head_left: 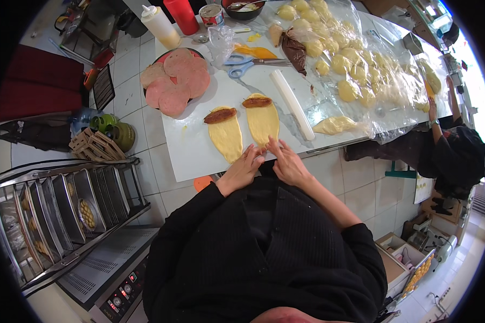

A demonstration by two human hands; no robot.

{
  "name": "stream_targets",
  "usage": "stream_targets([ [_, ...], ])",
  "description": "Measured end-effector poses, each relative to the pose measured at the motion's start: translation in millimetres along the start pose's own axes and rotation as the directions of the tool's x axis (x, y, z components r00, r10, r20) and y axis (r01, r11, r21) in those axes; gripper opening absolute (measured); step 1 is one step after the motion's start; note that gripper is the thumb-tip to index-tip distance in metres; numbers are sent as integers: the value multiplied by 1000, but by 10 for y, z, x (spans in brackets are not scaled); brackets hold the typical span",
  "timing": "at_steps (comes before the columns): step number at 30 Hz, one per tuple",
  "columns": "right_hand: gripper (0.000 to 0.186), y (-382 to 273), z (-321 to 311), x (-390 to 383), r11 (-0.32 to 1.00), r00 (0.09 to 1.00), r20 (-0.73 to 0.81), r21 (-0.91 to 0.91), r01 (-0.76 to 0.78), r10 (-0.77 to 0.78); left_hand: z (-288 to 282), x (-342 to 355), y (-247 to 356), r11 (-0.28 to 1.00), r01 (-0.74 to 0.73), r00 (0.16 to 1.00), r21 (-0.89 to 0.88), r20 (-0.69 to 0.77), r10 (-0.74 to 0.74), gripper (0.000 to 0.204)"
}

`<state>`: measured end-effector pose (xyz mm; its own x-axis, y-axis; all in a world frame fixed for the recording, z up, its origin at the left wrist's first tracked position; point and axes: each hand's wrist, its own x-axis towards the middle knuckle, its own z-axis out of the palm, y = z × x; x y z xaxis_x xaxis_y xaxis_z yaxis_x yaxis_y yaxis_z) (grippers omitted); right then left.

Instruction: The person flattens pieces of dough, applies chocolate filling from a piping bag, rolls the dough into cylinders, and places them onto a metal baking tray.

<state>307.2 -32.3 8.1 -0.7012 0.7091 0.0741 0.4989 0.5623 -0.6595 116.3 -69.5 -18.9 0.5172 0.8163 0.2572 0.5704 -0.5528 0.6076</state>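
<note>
Head view: the right dough strip (263, 127) was laid flat on the bench (186, 145), its near end reached by the left hand (242, 172) and right hand (292, 166) — fingers (275, 148) partly spread, whether pinching could not be told — and might be torn by too hard a pull.

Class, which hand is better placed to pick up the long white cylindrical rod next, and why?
Likely the right hand: the long white cylindrical rod lies just ahead and to its right, while the left hand is farther off.
</note>
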Motion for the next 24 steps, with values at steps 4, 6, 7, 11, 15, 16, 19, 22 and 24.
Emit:
stream_targets([
  [4,75,-59,-55,-54,996,998,22,59,-61,60,-21,-14,-13,996,-9,1000,-85,-28,6,34],
  [6,75,-91,-165,-26,998,998,44,48,-42,40,-49,26,31,1000,0,999,19,-34,1,35],
  [7,75,-58,-109,-39,998,998,42,48,-42,40,-67,53,56,993,8,999,121,-38,-4,36],
  [11,75,-38,-33,-86,1000,1000,3,15,-7,6,-9,30,-47,993,-14,998,118,-58,21,41],
  [15,72,-88,-131,-47,999,998,-51,16,-37,38,-72,-19,-9,996,12,1000,90,-14,-11,30],
  [16,72,-87,-98,-50,999,998,-55,15,-38,39,-71,-29,-14,997,23,1000,75,7,-23,30],
  [19,69,-109,-47,-51,1000,1000,8,-1,4,-4,-70,-53,-11,1000,17,999,23,-33,-16,36],
  [22,68,-109,-105,-69,999,998,-56,46,-22,25,-97,10,43,993,-36,999,111,-17,38,34],
  [24,69,-58,-32,-82,998,995,-91,-45,45,-49,-75,33,23,995,-43,999,90,5,43,31],
])
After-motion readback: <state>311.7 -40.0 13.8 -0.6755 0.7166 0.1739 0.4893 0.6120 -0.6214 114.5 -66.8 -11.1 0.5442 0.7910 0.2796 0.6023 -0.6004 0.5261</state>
